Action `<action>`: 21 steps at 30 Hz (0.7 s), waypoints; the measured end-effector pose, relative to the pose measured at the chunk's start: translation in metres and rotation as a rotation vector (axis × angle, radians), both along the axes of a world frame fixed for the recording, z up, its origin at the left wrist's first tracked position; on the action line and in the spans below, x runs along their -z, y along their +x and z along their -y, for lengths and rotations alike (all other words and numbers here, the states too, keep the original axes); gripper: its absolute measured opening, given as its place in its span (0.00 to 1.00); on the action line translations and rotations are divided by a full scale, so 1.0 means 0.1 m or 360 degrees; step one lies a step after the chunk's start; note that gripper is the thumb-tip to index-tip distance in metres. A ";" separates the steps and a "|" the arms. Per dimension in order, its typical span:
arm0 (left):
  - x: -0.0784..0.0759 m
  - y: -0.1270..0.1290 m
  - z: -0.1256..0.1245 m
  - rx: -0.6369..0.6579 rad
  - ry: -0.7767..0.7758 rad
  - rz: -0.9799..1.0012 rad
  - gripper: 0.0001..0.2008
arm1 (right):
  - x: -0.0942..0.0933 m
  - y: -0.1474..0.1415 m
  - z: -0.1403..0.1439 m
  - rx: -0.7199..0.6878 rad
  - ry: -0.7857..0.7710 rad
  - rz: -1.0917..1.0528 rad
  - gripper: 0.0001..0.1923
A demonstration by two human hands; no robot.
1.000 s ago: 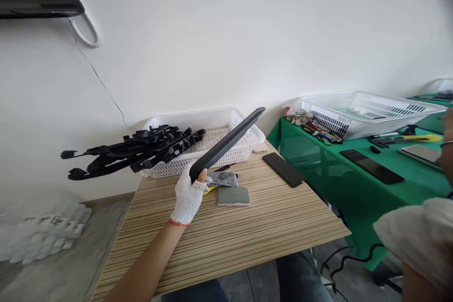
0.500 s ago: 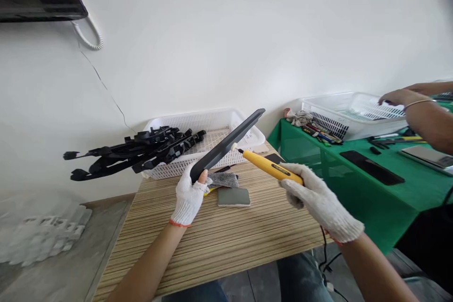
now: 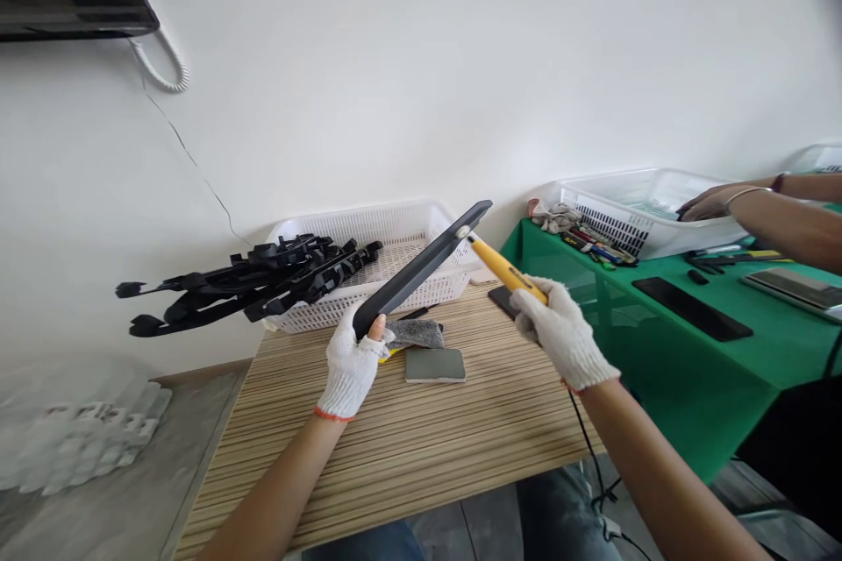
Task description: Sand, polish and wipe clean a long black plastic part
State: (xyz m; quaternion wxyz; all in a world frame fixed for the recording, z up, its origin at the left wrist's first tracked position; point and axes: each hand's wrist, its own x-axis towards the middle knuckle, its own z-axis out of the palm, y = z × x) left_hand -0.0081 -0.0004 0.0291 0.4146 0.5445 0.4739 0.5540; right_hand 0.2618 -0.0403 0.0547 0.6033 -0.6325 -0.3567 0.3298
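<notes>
Now the right hand (image 3: pixel 562 333), gripping the yellow tool (image 3: pixel 503 267), has slid its tip higher along the dark strip (image 3: pixel 424 267) clasped in the left hand (image 3: pixel 352 359), so work nears the strip's far end.

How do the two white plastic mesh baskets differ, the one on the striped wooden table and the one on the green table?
The white mesh basket on the striped wooden table holds a pile of black plastic parts that overhang its left rim; the white mesh basket on the green table shows no such pile, and another person's hand reaches into it. The first faces the camera squarely; the second sits angled. Both are shallow, rectangular and stand by the wall.
</notes>
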 end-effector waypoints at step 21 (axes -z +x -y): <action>-0.02 -0.01 0.02 -0.0013 -0.0010 -0.0027 0.33 | 0.25 0.74 -0.22 0.0250 0.0024 -0.0313 0.27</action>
